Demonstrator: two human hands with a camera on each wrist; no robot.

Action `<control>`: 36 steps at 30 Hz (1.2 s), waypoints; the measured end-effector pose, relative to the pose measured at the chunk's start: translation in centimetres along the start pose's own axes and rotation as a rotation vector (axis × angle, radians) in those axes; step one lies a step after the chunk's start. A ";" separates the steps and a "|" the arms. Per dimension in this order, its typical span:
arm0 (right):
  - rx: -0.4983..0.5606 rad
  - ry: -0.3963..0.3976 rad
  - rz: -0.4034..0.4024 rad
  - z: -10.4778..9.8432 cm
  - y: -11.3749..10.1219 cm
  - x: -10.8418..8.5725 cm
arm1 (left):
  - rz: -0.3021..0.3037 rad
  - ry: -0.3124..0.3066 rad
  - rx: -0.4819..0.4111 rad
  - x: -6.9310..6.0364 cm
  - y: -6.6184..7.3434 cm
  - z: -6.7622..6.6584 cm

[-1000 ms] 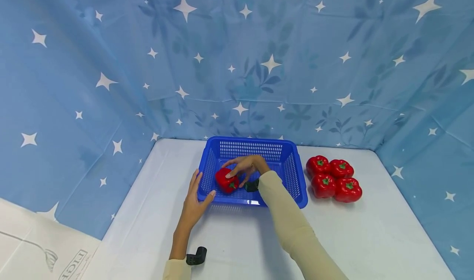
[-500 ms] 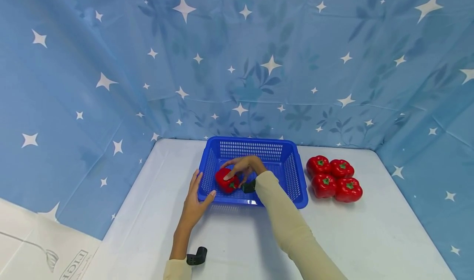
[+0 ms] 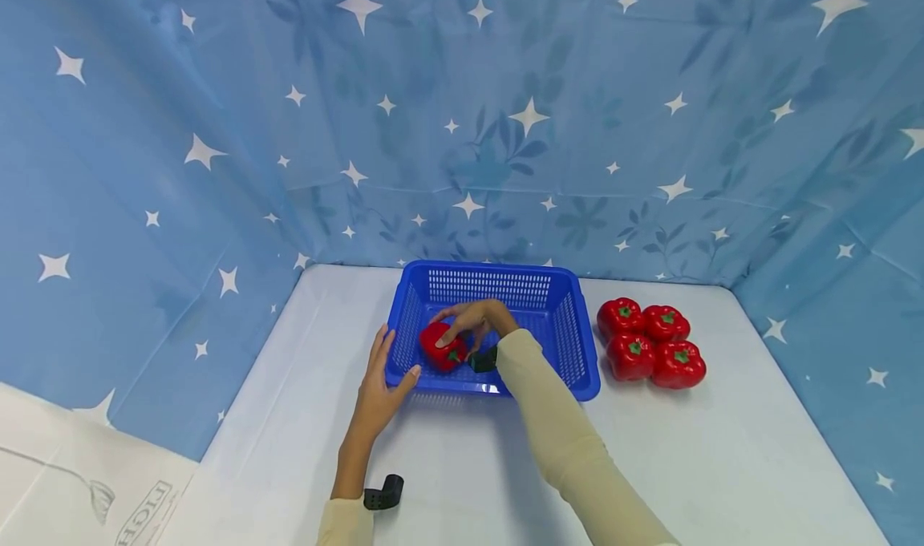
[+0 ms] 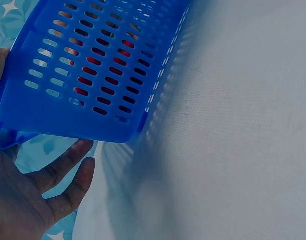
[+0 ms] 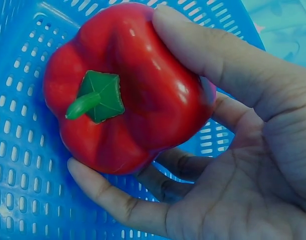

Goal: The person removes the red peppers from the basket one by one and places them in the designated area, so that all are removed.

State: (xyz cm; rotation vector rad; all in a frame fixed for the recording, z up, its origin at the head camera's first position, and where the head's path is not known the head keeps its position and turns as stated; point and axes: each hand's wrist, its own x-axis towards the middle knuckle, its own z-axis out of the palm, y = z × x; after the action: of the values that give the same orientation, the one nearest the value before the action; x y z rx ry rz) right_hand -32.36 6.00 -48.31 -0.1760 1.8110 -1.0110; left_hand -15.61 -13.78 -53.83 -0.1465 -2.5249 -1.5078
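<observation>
A red bell pepper (image 3: 439, 349) with a green stem lies tilted inside the blue plastic basket (image 3: 498, 272), near its left end. My right hand (image 3: 469, 321) reaches into the basket and holds this pepper. Close up in the right wrist view, the thumb presses one side of the pepper (image 5: 127, 100) while the fingers curl under the other. My left hand (image 3: 378, 394) rests at the basket's front left corner, fingers fairly straight along the left side and thumb at the front rim. The left wrist view shows that hand (image 4: 37, 190) beside the slotted wall (image 4: 102, 65).
Several more red bell peppers (image 3: 650, 345) stand grouped on the white table (image 3: 650, 466), right of the basket. A black wrist mount (image 3: 385, 492) sits by the left cuff. Blue star-patterned curtain (image 3: 505, 113) hangs behind the table and along both sides.
The right wrist shifted slightly left early on, its hand staying on the pepper. The left hand keeps its place at the basket corner. The whole head view has moved slightly.
</observation>
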 end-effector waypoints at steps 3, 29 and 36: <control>0.006 0.000 0.002 -0.2 0.0 0.1 | 0.005 0.001 0.003 0.1 -0.1 0.0; 0.101 0.086 -0.047 -1.0 0.6 -1.0 | -0.001 -0.009 -0.007 0.0 0.1 -0.1; 0.091 0.112 -0.069 -1.3 0.8 -1.7 | -0.001 -0.003 0.008 0.2 0.2 -0.1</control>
State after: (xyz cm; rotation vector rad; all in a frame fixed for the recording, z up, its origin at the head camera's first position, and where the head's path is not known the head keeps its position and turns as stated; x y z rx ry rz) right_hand -32.33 8.10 -47.45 -0.1283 1.8664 -1.1698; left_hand -15.72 -13.81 -53.56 -0.1462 -2.5334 -1.4983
